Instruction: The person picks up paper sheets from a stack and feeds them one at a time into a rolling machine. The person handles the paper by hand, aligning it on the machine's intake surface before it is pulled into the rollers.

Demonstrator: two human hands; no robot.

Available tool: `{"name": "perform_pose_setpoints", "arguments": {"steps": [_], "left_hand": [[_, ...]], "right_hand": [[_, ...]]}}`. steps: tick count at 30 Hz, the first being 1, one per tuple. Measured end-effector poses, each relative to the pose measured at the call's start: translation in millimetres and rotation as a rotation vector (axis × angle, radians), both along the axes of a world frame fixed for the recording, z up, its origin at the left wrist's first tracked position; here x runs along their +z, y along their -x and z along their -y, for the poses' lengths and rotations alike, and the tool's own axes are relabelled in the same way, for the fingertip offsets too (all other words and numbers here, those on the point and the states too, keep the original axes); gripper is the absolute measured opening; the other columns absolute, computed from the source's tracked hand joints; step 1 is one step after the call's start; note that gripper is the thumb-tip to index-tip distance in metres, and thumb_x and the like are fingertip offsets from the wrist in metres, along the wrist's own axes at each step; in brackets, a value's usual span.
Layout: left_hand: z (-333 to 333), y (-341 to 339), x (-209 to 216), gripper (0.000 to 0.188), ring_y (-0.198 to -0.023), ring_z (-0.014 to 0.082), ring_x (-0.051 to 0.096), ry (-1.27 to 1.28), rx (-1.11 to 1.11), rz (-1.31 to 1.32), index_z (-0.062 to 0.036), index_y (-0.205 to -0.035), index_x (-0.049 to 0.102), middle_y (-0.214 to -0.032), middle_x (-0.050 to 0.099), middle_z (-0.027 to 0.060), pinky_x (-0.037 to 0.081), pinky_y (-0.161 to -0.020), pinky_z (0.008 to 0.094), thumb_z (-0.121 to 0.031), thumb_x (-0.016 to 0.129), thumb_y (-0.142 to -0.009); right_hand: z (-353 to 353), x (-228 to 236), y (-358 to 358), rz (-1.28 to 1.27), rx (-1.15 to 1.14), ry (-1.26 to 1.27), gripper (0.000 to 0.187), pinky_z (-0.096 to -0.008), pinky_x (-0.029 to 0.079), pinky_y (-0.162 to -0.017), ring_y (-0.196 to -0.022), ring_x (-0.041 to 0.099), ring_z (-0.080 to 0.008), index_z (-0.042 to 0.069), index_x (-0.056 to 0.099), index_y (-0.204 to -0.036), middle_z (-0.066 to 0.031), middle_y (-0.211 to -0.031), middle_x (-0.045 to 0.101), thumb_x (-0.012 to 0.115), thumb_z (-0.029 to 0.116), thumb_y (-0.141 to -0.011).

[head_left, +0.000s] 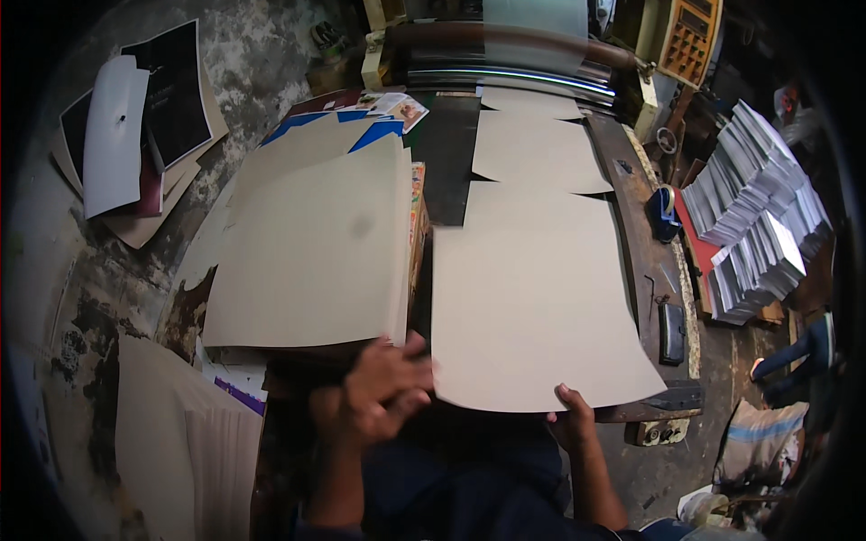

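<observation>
A large beige sheet of paper point(532, 307) lies on the machine's feed table, its near edge raised and bent. My right hand point(573, 419) pinches that near edge, thumb on top and the other fingers hidden underneath. My left hand point(383, 388) is slightly blurred, its fingers apart, between the sheet's near left corner and the stack on the left. It appears to hold nothing. That stack of beige sheets point(307, 243) stands close by, its near edge just above my left fingers. Farther up, more beige sheets point(541, 149) overlap in a row toward the shiny metal rollers point(514, 79).
More beige sheets point(180, 433) stand at the lower left. Dark and white printed sheets point(176, 99) lie at the far left. On the right are piles of white paper point(749, 180), a blue tape dispenser point(665, 215) and a dark case point(672, 334). A control panel point(690, 41) rises at the back right.
</observation>
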State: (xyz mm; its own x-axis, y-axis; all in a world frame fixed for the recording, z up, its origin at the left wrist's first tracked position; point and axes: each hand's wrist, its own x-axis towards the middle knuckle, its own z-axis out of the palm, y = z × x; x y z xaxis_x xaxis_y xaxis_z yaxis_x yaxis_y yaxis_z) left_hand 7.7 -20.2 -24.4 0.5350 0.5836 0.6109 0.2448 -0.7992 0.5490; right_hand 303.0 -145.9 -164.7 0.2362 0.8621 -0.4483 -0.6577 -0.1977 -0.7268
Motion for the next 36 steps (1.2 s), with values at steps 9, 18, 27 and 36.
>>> {"name": "perform_pose_setpoints", "arguments": {"steps": [9, 18, 27, 36], "left_hand": [[-35, 20, -22, 0.048, -0.098, 0.0285, 0.064, -0.048, 0.628, -0.14, -0.0048, -0.113, 0.063, -0.102, 0.07, 0.0109, 0.046, -0.09, 0.0407, -0.022, 0.082, -0.073], [-48, 21, -30, 0.035, -0.072, 0.0129, 0.058, 0.25, 0.668, 0.164, 0.0036, -0.111, 0.056, -0.077, 0.065, 0.0085, 0.045, -0.07, 0.0248, -0.02, 0.07, -0.089], [-65, 18, -28, 0.027, -0.061, 0.0058, 0.042, 0.423, 0.64, 0.435, 0.0001, -0.112, 0.052, -0.063, 0.051, -0.0006, 0.034, -0.056, 0.0214, -0.014, 0.065, -0.093], [-25, 20, -28, 0.04, -0.078, 0.0126, 0.063, 0.279, 0.657, 0.203, 0.0007, -0.111, 0.054, -0.074, 0.065, 0.0081, 0.045, -0.082, 0.0248, -0.009, 0.078, -0.081]], "right_hand": [[45, -41, 21, 0.058, 0.159, 0.151, 0.038, -0.0308, 0.043, -0.067, -0.072, 0.06, -0.0212, -0.004, 0.059, -0.099, -0.0131, -0.085, 0.063, 0.055, 0.033, -0.093], [46, -31, 33, 0.031, 0.066, 0.271, 0.036, -0.0316, 0.043, -0.068, -0.073, 0.06, -0.0222, -0.005, 0.057, -0.102, -0.014, -0.089, 0.062, 0.056, 0.029, -0.093], [44, -24, 32, 0.046, 0.141, 0.25, 0.041, -0.0316, 0.046, -0.072, -0.08, 0.063, -0.0229, -0.004, 0.058, -0.108, -0.0147, -0.092, 0.065, 0.052, 0.035, -0.096], [50, -19, 37, -0.029, 0.167, 0.125, 0.042, -0.0335, 0.048, -0.073, -0.09, 0.065, -0.0245, -0.002, 0.054, -0.117, -0.0162, -0.103, 0.064, 0.046, 0.036, -0.1]]}}
